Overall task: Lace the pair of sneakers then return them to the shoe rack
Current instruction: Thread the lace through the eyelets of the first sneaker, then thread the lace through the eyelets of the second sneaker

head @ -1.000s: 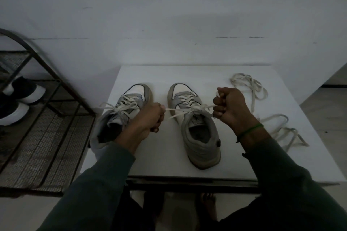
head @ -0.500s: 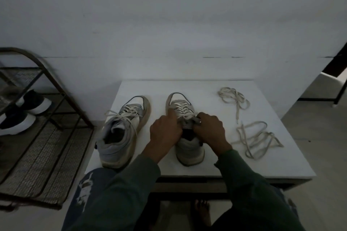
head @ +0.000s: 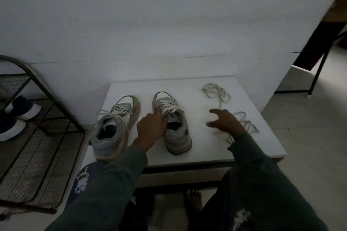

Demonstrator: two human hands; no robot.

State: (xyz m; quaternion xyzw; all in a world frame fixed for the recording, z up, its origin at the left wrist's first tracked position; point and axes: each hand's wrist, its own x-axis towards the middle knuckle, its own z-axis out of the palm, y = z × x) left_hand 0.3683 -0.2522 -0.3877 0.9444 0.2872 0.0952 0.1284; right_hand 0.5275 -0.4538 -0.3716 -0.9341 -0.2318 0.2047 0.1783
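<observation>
Both sneakers stand on the table [head: 244, 148], toes far, heels near. The left sneaker [head: 112, 131] sits by the table's left edge, with the shoe rack [head: 43, 148] just beyond it and lower. The left hand [head: 152, 127] lies curled on the tongue of the right sneaker [head: 178, 137]; its fingertips are hidden, so pinching or merely pressing, I cannot tell. The right hand [head: 225, 123] hovers spread and released, blurred, near loose laces [head: 216, 91] — the left hand is nearer the rack

Right hand off the shoe.
Right hand [head: 224, 121] has left the right-hand sneaker [head: 178, 130] and swung right, fingers spread, blurred, just beside the loose laces [head: 220, 99]; the sneaker's lace ends, pulled taut before, now lie slack.
</observation>
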